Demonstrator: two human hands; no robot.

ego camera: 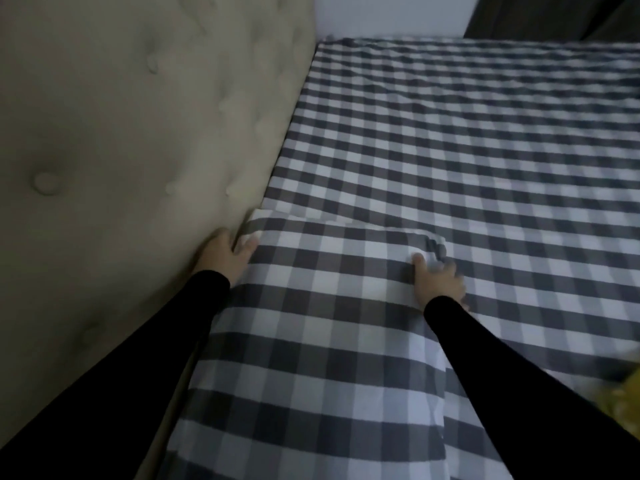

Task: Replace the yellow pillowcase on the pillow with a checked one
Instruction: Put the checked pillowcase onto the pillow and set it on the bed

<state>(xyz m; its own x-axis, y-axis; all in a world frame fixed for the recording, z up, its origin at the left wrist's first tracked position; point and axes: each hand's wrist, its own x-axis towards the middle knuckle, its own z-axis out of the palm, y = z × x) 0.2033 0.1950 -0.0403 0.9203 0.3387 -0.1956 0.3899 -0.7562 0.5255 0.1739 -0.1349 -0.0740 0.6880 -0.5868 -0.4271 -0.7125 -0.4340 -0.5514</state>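
Observation:
A pillow in a grey-and-white checked pillowcase lies on the bed against the headboard. My left hand holds its far left corner, fingers curled over the fabric edge next to the headboard. At the far right corner, my right hand grips a bunched fold of the checked cloth. Both arms wear black sleeves. A bit of yellow fabric, blurred, shows at the right edge of the view.
A beige tufted headboard fills the left side. The bed carries a checked sheet in the same pattern as the pillowcase. A white wall and a dark curtain stand beyond the far edge.

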